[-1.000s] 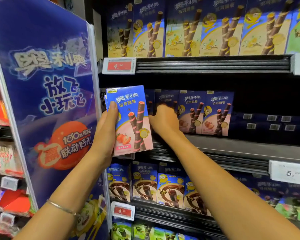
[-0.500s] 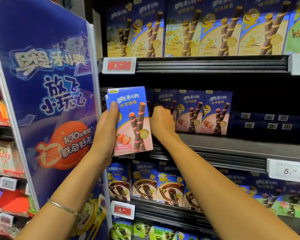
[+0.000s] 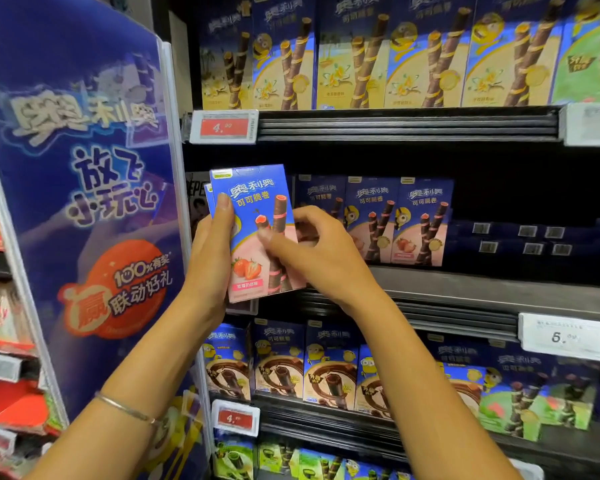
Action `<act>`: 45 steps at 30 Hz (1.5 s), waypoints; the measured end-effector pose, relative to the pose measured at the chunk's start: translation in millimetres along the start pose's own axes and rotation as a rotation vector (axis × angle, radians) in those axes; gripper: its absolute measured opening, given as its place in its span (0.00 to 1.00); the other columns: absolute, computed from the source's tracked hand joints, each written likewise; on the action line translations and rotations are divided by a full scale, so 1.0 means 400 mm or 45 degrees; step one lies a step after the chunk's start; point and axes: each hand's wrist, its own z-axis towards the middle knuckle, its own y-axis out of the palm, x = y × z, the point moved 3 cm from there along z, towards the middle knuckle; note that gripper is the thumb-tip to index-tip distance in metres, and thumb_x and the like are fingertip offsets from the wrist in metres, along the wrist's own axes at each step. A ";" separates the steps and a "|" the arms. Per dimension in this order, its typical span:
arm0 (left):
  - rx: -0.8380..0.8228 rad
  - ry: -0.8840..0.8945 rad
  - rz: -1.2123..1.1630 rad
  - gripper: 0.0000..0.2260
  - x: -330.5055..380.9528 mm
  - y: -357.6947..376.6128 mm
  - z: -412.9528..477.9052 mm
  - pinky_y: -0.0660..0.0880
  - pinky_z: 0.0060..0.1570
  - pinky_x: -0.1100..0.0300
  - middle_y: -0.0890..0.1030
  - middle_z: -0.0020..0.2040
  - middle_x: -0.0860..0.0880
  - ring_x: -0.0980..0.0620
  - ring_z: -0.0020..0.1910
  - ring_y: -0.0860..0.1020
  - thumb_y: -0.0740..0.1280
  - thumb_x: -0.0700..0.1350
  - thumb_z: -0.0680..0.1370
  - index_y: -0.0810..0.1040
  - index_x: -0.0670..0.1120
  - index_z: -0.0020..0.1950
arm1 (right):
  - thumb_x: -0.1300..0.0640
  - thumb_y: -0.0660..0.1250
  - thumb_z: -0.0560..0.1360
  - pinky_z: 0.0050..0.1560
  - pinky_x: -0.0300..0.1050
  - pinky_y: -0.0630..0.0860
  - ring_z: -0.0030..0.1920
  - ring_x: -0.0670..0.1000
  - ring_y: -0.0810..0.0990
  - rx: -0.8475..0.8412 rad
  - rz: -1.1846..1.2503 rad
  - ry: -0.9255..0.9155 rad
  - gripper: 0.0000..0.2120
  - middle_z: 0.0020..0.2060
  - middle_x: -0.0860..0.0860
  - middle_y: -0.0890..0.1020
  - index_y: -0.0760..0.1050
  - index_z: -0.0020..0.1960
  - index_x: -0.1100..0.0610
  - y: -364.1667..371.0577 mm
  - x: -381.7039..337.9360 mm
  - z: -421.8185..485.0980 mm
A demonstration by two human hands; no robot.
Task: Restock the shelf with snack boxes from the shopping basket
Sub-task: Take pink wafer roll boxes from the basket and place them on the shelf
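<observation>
1. Centre of frame: the left hand (image 3: 212,251) grips two upright snack boxes stacked face to back. Its thumb lies on the front box (image 3: 253,206). The second box (image 3: 207,199) shows only as a sliver behind the first's left edge.
2. The right hand (image 3: 312,251) pinches the front box at its right edge, thumb on the face and fingers curled behind.
3. Both held boxes hang in front of the left end of the middle shelf (image 3: 499,282).
4. Three matching shelved strawberry boxes (image 3: 371,220) stand side by side just right of the hands. The leftmost is partly hidden.
5. Top of frame: five yellow boxes (image 3: 350,64) and one green box (image 3: 589,64).
6. Lower centre: at least four chocolate boxes (image 3: 278,362).
7. Four price tags: two red (image 3: 224,126), two white (image 3: 565,336).
8. Left of frame: one blue promotional panel (image 3: 84,168). One thin bracelet (image 3: 125,408) circles the left wrist.
</observation>
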 end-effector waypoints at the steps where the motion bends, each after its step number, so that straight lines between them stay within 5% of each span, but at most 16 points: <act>1: 0.013 -0.004 0.002 0.31 0.005 0.011 -0.003 0.77 0.65 0.31 0.85 0.63 0.41 0.35 0.61 0.84 0.58 0.68 0.80 0.79 0.46 0.70 | 0.42 0.75 0.71 0.48 0.36 0.81 0.49 0.40 0.84 0.011 -0.087 -0.051 0.17 0.49 0.43 0.85 0.79 0.56 0.48 -0.008 -0.006 -0.006; 6: 0.036 -0.053 0.046 0.41 0.008 0.049 -0.003 0.80 0.62 0.35 0.87 0.59 0.45 0.40 0.56 0.87 0.52 0.76 0.70 0.81 0.51 0.68 | 0.51 0.76 0.74 0.52 0.51 0.83 0.48 0.45 0.86 0.038 -0.004 -0.030 0.15 0.48 0.46 0.86 0.80 0.59 0.51 -0.048 -0.012 -0.017; 10: 0.072 0.004 0.151 0.29 0.005 0.064 0.020 0.84 0.56 0.44 0.89 0.50 0.50 0.47 0.48 0.89 0.50 0.70 0.81 0.88 0.59 0.46 | 0.55 0.76 0.75 0.52 0.55 0.84 0.47 0.49 0.87 0.071 0.122 -0.018 0.15 0.47 0.50 0.87 0.80 0.61 0.52 -0.077 -0.004 -0.019; 13: 0.090 0.048 0.198 0.29 -0.002 0.087 0.035 0.84 0.54 0.46 0.89 0.50 0.50 0.47 0.49 0.88 0.48 0.66 0.85 0.87 0.61 0.43 | 0.58 0.75 0.75 0.49 0.49 0.84 0.48 0.49 0.87 0.122 0.221 0.001 0.16 0.48 0.52 0.87 0.80 0.62 0.53 -0.099 0.006 -0.016; 18: 0.146 0.148 0.229 0.33 -0.018 0.116 0.055 0.85 0.52 0.46 0.89 0.52 0.46 0.47 0.49 0.88 0.52 0.72 0.77 0.84 0.48 0.57 | 0.60 0.74 0.75 0.43 0.40 0.82 0.46 0.48 0.87 0.188 0.304 -0.009 0.15 0.47 0.51 0.87 0.81 0.62 0.53 -0.135 0.025 -0.018; 20: 0.210 0.140 0.254 0.32 -0.034 0.107 0.079 0.83 0.41 0.51 0.88 0.54 0.42 0.47 0.44 0.87 0.57 0.68 0.82 0.80 0.41 0.63 | 0.60 0.74 0.75 0.40 0.37 0.80 0.45 0.47 0.87 0.234 0.327 -0.008 0.14 0.46 0.50 0.88 0.81 0.60 0.53 -0.162 0.036 -0.017; 23: 0.278 0.169 0.274 0.27 -0.048 0.082 0.112 0.78 0.37 0.53 0.85 0.51 0.38 0.40 0.41 0.85 0.64 0.61 0.84 0.77 0.35 0.63 | 0.58 0.75 0.75 0.43 0.46 0.83 0.44 0.49 0.87 0.328 0.234 0.000 0.10 0.44 0.51 0.87 0.80 0.55 0.52 -0.204 0.063 -0.018; 26: 0.384 0.224 0.253 0.25 -0.042 0.063 0.131 0.72 0.36 0.56 0.79 0.42 0.43 0.49 0.36 0.76 0.68 0.58 0.83 0.77 0.34 0.56 | 0.55 0.75 0.75 0.49 0.54 0.83 0.43 0.49 0.87 0.415 0.104 0.075 0.10 0.42 0.50 0.87 0.76 0.52 0.52 -0.237 0.104 -0.019; 32: 0.409 0.185 0.240 0.18 -0.051 0.060 0.144 0.71 0.34 0.58 0.75 0.36 0.52 0.57 0.30 0.73 0.68 0.61 0.82 0.73 0.45 0.52 | 0.48 0.76 0.74 0.34 0.34 0.71 0.43 0.42 0.80 0.451 -0.422 0.162 0.18 0.46 0.46 0.82 0.69 0.53 0.53 -0.259 0.141 -0.012; 37: 0.387 0.170 0.212 0.18 -0.053 0.059 0.137 0.73 0.37 0.57 0.78 0.39 0.50 0.53 0.34 0.76 0.67 0.60 0.83 0.73 0.45 0.54 | 0.50 0.76 0.74 0.38 0.39 0.67 0.51 0.51 0.76 0.426 -0.585 0.148 0.19 0.52 0.52 0.78 0.67 0.53 0.54 -0.248 0.136 0.006; 45: 0.422 0.173 0.165 0.21 -0.041 0.040 0.138 0.79 0.41 0.53 0.82 0.47 0.46 0.49 0.41 0.82 0.68 0.60 0.83 0.76 0.41 0.59 | 0.44 0.73 0.75 0.43 0.51 0.70 0.47 0.54 0.72 0.412 -0.838 0.252 0.21 0.49 0.50 0.69 0.63 0.51 0.52 -0.204 0.138 0.031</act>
